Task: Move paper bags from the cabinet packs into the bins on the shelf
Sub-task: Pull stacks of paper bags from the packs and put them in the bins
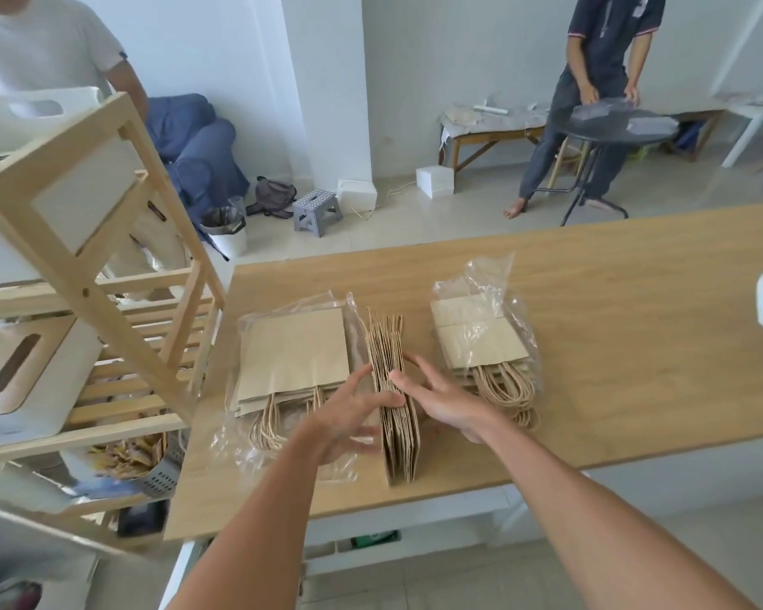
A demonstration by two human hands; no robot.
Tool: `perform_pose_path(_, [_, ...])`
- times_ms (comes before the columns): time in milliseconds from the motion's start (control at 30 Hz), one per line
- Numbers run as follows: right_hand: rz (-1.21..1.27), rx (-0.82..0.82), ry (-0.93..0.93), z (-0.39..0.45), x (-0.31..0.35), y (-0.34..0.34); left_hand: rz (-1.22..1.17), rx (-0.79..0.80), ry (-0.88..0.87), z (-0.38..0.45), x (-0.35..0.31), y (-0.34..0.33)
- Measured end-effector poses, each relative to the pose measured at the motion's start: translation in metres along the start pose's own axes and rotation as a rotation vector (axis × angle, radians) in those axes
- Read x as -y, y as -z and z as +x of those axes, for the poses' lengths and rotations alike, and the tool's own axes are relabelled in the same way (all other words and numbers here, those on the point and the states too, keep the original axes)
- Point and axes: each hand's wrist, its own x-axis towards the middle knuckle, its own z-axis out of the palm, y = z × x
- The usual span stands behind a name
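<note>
A stack of brown paper bags [396,416] stands on edge on the wooden table [613,345], free of any wrap. My left hand [349,418] grips its left side, one finger lying over the top edges. My right hand [443,396] holds the right side, thumb on top and fingers spread along the far face. An opened plastic pack of larger bags [294,358] lies flat to the left, and a pack of smaller bags [481,339] to the right. A white bin [23,385] with a handle slot sits on the wooden shelf [106,266] at left.
Another white bin [32,112] sits on the shelf's top level, and a grey perforated basket [164,473] holds items lower down. A person in a white shirt stands behind the shelf. Another person works at a round black table [613,129] across the room.
</note>
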Motion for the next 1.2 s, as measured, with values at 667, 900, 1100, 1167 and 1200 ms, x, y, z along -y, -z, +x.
perform_pose_path(667, [-0.157,-0.26,0.216,-0.006,-0.012,-0.003,-0.026,-0.105,-0.044,-0.017,0.021,-0.001])
perform_pose_path(900, [-0.17,-0.223,0.209,-0.001,-0.009,0.0,-0.037,-0.081,-0.035,-0.016,0.022,0.0])
perform_pose_path(1100, [-0.186,-0.221,0.186,-0.001,-0.005,-0.001,-0.047,-0.059,-0.037,-0.016,0.019,-0.001])
perform_pose_path(1167, [-0.192,-0.233,0.177,-0.002,-0.005,0.0,-0.045,-0.061,-0.036,-0.016,0.019,-0.002])
perform_pose_path(1200, [-0.2,-0.252,0.18,-0.002,-0.005,0.001,-0.047,-0.064,-0.038,-0.016,0.019,-0.001])
